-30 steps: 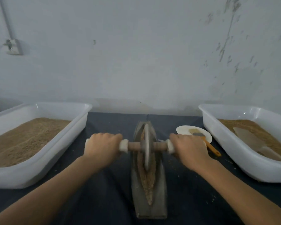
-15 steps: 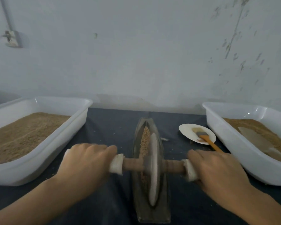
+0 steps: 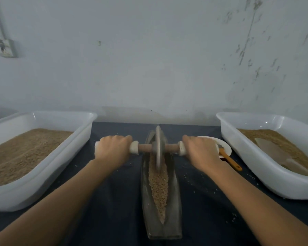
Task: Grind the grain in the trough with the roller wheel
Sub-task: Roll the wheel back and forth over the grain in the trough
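- Head view: the grey stone roller wheel (image 3: 158, 148), at the far end of the long dark boat-shaped trough (image 3: 161, 206), is being gripped by its wooden axle, left hand (image 3: 112, 150) and right hand (image 3: 200, 151) curled round the ends.
- Tan grain (image 3: 158, 185) is lying along the channel; uneven pressure is judged likely to tilt the wheel, spilling kernels.

Tan grain (image 3: 158, 183) fills the grey boat-shaped metal trough (image 3: 174, 201); white plastic tubs (image 3: 48, 167) flank it on the dark blue table (image 3: 114, 201); orange-handled brush (image 3: 229, 161).

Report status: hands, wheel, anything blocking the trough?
Left hand and right hand grip the axle handles. Roller wheel upright at trough's far end, grain exposed nearer. Nothing blocking; brush off right.
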### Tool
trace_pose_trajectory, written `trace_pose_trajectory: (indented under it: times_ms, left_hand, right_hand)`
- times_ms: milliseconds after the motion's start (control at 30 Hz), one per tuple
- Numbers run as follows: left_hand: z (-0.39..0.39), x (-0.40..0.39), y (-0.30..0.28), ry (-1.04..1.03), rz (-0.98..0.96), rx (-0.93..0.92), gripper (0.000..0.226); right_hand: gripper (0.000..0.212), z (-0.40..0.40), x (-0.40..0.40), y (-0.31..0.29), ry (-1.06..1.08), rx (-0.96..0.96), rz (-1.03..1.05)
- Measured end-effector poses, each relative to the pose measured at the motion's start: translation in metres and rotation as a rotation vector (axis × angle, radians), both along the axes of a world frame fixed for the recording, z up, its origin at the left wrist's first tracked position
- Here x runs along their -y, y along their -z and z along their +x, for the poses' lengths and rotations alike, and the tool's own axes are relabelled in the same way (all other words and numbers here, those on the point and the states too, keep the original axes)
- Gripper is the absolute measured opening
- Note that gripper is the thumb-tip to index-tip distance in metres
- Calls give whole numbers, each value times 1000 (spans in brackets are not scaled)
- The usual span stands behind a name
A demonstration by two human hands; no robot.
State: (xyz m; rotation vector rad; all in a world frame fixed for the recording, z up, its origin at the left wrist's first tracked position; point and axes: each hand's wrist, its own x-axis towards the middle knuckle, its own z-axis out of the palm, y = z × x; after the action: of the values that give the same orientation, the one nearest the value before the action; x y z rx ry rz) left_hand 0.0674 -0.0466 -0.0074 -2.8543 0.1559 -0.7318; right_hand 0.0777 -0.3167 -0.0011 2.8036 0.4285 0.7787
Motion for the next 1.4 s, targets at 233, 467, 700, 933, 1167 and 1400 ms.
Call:
trace_pose_trajectory:
  times_ms: [233,467,700,933,1167,1400]
  left_hand:
    - [-107,-22,0,177,95,-75,44]
    - [-41,-3,-3,10,128,-24,28]
    - [6,-3,-5,-17,30,-32,21]
    - [-109,-17,-12,314,79,74,70]
    - [-53,3,-3,82,120,-66,23]
    - [10,10,-18,26,110,-57,13]
  right_hand:
    - [71,-97,38,-7,-269,-6,-89]
    - [31,-32,17,10,-41,-116,3]
    - [34,7,6,4,7,-16,-9]
    - [52,-101,42,-11,-232,-152,-50]
    - [26,-44,17,5,-104,-251,5]
    - [29,14,6,10,-33,-98,53]
